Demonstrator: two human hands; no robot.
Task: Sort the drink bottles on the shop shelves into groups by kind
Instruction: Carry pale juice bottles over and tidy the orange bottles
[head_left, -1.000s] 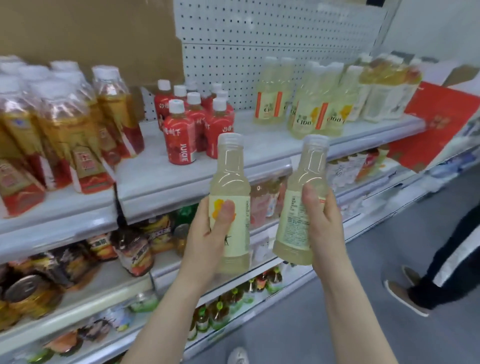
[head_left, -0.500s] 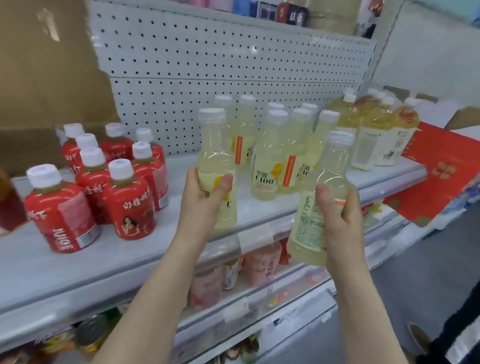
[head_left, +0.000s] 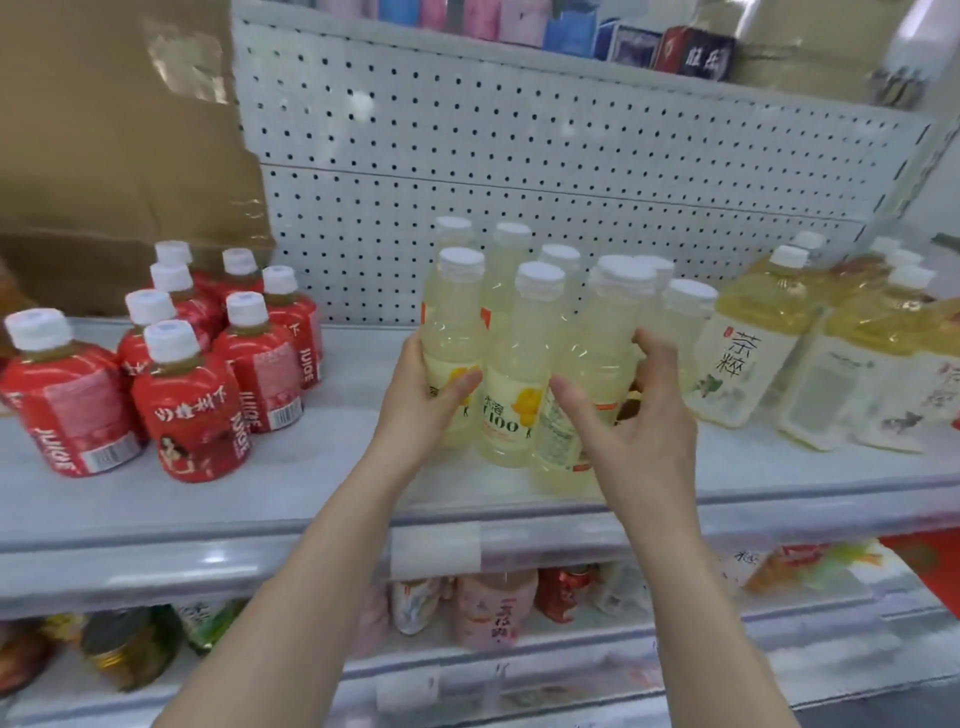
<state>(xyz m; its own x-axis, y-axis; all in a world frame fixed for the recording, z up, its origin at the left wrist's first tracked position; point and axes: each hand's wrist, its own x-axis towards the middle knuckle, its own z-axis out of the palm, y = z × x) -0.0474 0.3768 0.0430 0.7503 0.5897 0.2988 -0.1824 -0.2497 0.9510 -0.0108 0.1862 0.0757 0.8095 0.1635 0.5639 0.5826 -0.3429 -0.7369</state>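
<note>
On the shelf (head_left: 337, 467), below a cardboard box (head_left: 104, 130), a cluster of red juice bottles (head_left: 192, 415) stands at the far left. Your left forearm reaches up from below, and your left hand (head_left: 426, 400) grips a pale yellow bottle (head_left: 452, 332) low on its label. The thumb lies across the front, and the fingers are wrapped out of sight behind it. That bottle stands upright at the front left corner of a group of matching pale bottles (head_left: 511, 364) in the middle of the shelf, in front of the white pegboard (head_left: 519, 156). Your right arm rises alongside. Your right hand (head_left: 634, 431) holds a second pale bottle (head_left: 592, 353) at the group's front right. The thumb presses on the label, the fingers (head_left: 657, 348) are curled and slightly spread round its far side, and the palm is held off the plastic. Its base appears to sit on the shelf. Just to the right stand yellow tea bottles (head_left: 737, 364) with white labels.
</note>
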